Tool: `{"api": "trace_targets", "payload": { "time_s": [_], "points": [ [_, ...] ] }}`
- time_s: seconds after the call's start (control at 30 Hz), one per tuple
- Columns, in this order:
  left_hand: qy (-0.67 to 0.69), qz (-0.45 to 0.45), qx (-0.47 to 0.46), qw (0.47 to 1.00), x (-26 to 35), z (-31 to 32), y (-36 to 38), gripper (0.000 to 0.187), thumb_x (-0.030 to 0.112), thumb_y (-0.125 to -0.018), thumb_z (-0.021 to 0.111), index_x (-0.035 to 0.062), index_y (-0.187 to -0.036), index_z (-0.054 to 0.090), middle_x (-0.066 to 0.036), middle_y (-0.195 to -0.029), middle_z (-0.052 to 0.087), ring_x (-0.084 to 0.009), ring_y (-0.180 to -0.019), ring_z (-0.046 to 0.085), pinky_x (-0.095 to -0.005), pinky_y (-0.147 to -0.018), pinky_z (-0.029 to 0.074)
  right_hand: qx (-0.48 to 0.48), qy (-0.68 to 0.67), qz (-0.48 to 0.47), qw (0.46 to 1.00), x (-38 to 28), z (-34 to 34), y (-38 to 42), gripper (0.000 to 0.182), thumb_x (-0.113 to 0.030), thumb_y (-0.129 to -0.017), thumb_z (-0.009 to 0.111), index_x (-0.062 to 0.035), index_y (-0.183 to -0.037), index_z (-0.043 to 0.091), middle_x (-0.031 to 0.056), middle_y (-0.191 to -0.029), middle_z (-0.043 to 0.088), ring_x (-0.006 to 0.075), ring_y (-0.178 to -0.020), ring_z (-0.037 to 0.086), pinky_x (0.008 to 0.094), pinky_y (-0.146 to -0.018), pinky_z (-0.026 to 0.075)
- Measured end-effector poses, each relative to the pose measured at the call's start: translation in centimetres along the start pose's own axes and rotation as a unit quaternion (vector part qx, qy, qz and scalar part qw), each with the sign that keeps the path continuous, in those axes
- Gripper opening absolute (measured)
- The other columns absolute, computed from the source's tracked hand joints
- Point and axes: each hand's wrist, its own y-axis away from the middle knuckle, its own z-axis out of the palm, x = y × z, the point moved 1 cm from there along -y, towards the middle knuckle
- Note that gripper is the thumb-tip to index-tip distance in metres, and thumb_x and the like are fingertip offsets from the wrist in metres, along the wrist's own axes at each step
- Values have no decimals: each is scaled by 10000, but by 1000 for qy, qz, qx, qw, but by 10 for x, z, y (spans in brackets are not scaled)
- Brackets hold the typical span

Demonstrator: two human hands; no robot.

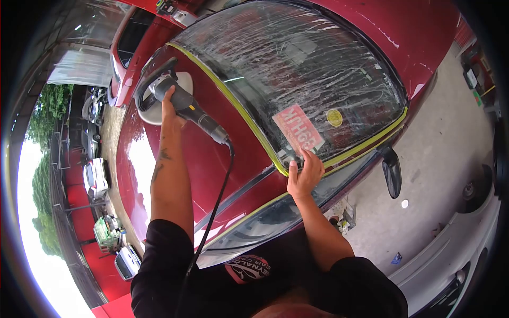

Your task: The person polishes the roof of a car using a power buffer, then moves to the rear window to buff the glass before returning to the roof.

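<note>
My left hand [170, 103] is closed around the grey body of a power polisher [193, 108]. Its round pad [184, 82] sits against the red roof [222, 153] of a car. A black cord [225, 185] runs from the tool's end down past my left arm. My right hand [306, 177] rests at the windshield's near corner, thumb apart from the fingers, holding nothing. Just above its fingertips is a red and white sticker [298, 127] on the windshield [286, 53], which is streaked with whitish residue. Yellow tape [228, 95] lines the glass edge.
A black side mirror [391, 172] sticks out on the right. Beyond it are grey floor [419, 143] and a light-coloured car [450, 265]. Another red vehicle [130, 53] stands at the upper left. Several parked cars, including a white one [96, 177], line the left.
</note>
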Motion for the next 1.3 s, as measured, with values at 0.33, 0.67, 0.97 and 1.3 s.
{"api": "trace_targets", "payload": {
  "time_s": [0.33, 0.67, 0.97, 1.3],
  "points": [
    [-13, 9, -49, 999, 22, 19, -67, 469, 393, -905, 732, 31, -1167, 589, -141, -916, 659, -327, -794, 687, -528, -768, 606, -8, 6, -19, 1000, -4, -5, -7, 436, -423, -1038, 541, -84, -1304, 611, 79, -1271, 652, 282, -1176, 602, 462, -1051, 360],
    [-18, -32, -40, 999, 5, 44, -30, 469, 423, -879, 755, 24, -1083, 613, -152, -863, 667, -334, -769, 674, -523, -753, 586, 1, 6, -11, 1000, -4, -4, -3, 427, -378, -1007, 596, -100, -1331, 600, 72, -1278, 652, 275, -1194, 593, 477, -1077, 348],
    [-19, -44, -51, 998, -17, 29, 20, 455, 411, -897, 743, 47, -1122, 588, -134, -892, 652, -315, -768, 677, -528, -737, 594, 12, 13, -9, 1000, -1, -1, -1, 422, -391, -1008, 595, -104, -1316, 605, 70, -1275, 655, 276, -1197, 597, 482, -1078, 357],
    [-77, -44, -38, 995, -35, 34, 72, 504, 437, -881, 756, 6, -1073, 579, -171, -820, 649, -343, -701, 673, -504, -673, 598, 15, 28, -1, 1000, 1, 4, 1, 425, -408, -1010, 590, -111, -1314, 603, 61, -1264, 650, 275, -1201, 587, 492, -1088, 359]
  ]
}}
